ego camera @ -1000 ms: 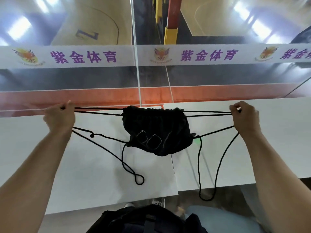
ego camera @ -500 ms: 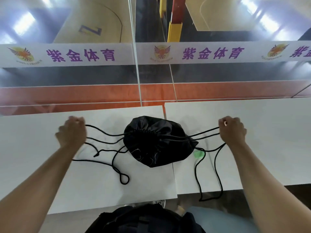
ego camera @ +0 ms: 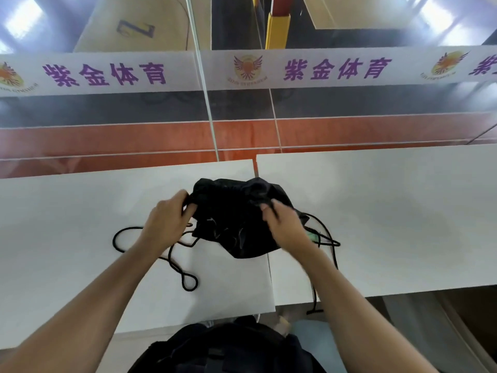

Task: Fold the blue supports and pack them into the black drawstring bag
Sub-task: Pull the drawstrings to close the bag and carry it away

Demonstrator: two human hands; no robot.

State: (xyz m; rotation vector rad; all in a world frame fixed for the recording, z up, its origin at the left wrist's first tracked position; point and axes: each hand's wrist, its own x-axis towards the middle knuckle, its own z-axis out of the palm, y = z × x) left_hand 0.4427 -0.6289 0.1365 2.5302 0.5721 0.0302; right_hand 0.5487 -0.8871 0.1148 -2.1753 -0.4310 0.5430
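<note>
The bag (ego camera: 236, 219) sits bunched on the white table (ego camera: 80, 211), straddling the seam between its two panels, with its gathered mouth turned away from the person. The left hand (ego camera: 166, 224) is curled closed on the bag's left upper corner, fingers pinching cloth or cord there; which of the two cannot be told. The right hand (ego camera: 282, 224) is likewise closed over the right side of the mouth, fingertips tucked into the fabric. Holding both sides at once probably steadies the bag so the puckered top stays tight. The cords (ego camera: 177, 267) lie slack in loops on the left, and on the right trail over the near table edge. No blue supports show, so they are most likely already inside, and the packing looks nearly finished. A small green thing (ego camera: 312, 235) peeks out under the right wrist.
</note>
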